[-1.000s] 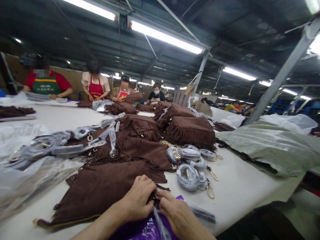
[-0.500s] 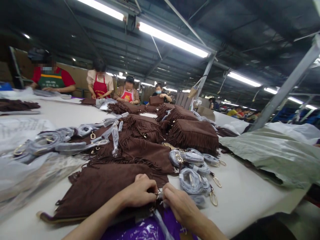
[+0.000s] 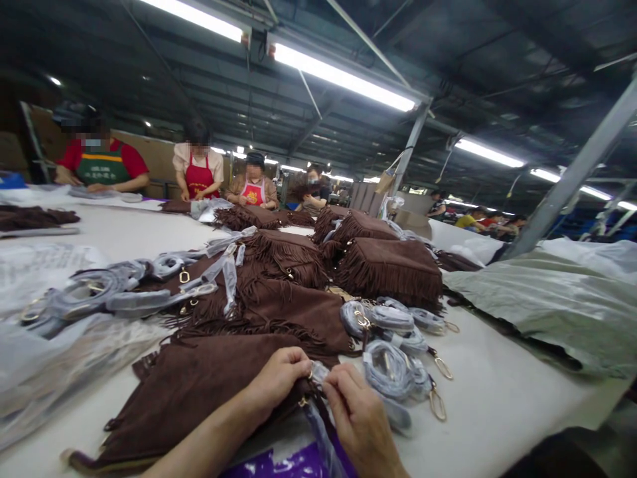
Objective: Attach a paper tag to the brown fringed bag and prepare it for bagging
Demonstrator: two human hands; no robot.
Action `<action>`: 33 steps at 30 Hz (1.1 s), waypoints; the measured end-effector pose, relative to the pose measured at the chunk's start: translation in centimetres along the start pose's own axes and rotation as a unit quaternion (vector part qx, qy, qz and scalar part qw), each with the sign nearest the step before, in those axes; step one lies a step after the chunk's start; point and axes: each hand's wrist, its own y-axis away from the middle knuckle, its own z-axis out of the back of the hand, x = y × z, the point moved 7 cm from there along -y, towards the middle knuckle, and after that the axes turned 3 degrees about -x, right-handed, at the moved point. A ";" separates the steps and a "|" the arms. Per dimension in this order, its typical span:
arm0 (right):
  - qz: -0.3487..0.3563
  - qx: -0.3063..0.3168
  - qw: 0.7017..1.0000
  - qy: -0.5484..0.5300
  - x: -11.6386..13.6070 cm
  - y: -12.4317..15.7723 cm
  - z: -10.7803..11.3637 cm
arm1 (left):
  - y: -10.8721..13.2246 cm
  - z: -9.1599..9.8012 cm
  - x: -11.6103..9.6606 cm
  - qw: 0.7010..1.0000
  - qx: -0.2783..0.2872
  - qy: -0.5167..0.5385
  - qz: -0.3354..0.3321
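With the flat dark brown suede bag (image 3: 199,378) beneath it, the left hand (image 3: 279,377) pinches a small gold metal ring (image 3: 310,374) — best kept steady — while the right hand (image 3: 357,406) grips clear plastic film (image 3: 319,372), ideally lightly.

This was a factory workshop: brown fringed handbags (image 3: 391,269) and plastic-wrapped straps (image 3: 388,368) crowded the bench (image 3: 134,229) mid-frame, co-workers (image 3: 107,169) in aprons (image 3: 202,178) lined its far edge at upper left, more people (image 3: 470,220) showed farther back at right, and tube lights (image 3: 343,77) hung beneath a dark roof (image 3: 199,83) across the top.
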 end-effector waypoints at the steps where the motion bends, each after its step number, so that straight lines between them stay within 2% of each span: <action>1: -0.009 0.003 1.000 0.009 -0.1 0.1 -0.4 | 0.1 0.0 0.0 1.000 -0.004 0.013 0.005; 6: -0.043 0.016 0.998 0.046 -1.1 0.1 -1.5 | 0.3 -0.1 -0.2 0.998 -0.007 0.061 0.017; 14: -0.025 -0.013 0.996 0.081 -1.5 -0.3 -1.3 | 0.1 0.4 0.0 0.991 -0.018 0.127 0.028; 18: -0.024 -0.009 0.997 0.070 -1.3 -0.6 -1.4 | 0.0 0.6 0.1 0.990 -0.022 0.138 0.034; 23: -0.017 0.021 0.993 0.113 -1.3 -0.9 -2.1 | 0.0 0.8 0.2 0.988 -0.029 0.148 0.034; 29: -0.010 -0.007 0.991 0.133 -0.8 -1.3 -2.3 | -0.1 1.0 0.5 0.986 -0.035 0.157 0.042; 33: -0.008 0.003 0.994 0.109 -0.5 -1.6 -2.5 | -0.1 1.0 0.6 0.986 -0.034 0.160 0.040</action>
